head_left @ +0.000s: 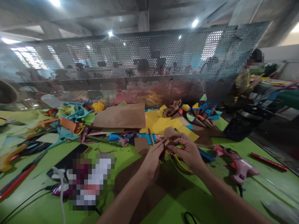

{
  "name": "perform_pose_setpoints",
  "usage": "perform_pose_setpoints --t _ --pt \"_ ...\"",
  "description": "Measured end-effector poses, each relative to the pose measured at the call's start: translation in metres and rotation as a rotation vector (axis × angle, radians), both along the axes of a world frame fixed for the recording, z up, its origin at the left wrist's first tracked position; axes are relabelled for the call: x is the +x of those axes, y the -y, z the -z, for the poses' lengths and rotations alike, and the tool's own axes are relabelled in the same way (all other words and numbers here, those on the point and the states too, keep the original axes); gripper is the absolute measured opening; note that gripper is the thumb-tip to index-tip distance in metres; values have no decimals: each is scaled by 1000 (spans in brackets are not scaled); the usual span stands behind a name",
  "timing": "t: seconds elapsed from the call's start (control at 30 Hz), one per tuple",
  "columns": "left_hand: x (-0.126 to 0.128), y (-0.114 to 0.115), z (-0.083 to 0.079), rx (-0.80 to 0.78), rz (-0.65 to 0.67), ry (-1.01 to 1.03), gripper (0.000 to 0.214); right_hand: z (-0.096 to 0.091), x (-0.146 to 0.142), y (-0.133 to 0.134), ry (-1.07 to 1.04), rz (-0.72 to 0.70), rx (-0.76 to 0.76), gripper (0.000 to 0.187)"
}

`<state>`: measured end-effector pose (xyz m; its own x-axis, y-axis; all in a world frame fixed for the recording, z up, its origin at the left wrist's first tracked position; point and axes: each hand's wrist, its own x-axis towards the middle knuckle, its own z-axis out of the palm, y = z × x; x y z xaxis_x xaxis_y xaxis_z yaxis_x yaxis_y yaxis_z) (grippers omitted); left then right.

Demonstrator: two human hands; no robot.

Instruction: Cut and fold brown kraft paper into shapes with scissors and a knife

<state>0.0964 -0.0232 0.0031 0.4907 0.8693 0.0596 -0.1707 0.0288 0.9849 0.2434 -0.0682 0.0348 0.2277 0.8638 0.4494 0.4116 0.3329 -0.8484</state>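
Both my hands meet over the middle of the green table (42, 202). My left hand (153, 158) and my right hand (188, 151) pinch a small folded piece of brown paper (169, 134) between their fingertips, holding it just above the table. A second brown paper scrap (141, 145) lies just left of the hands. A larger dark brown sheet (130, 180) lies under my left forearm.
A pink glue gun (240, 166) lies to the right, a red stick (268, 161) beyond it. Brown (121, 116), yellow (161, 124) and coloured paper scraps and paper cones (198, 116) pile at the back. A phone (67, 160) and red-handled tool (18, 179) lie left. A perforated metal screen (140, 62) stands behind; a person (245, 81) sits at right.
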Motion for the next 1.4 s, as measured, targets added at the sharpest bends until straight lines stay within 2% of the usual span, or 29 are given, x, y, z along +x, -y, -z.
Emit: perform_pose_setpoints --t 0.1,0.27,0.57,0.93,1.03,1.23,1.4 --pt "0 2 -5 -41 13 56 42 0 0 0 25 28 3 11" --pt "2 6 -9 -73 -31 7 45 3 1 0 67 42 9 10" --pt "6 3 -1 -77 -23 119 42 1 0 1 24 60 10 7" --pt "4 9 -12 -101 12 10 45 1 3 0 -39 115 -9 11" --pt "3 10 -14 -30 54 1 46 0 5 0 -57 143 0 10" --pt "4 8 -8 290 103 -64 47 3 11 -2 -161 179 25 7" --pt "3 6 -6 310 45 -150 42 0 10 -1 -175 176 35 6"
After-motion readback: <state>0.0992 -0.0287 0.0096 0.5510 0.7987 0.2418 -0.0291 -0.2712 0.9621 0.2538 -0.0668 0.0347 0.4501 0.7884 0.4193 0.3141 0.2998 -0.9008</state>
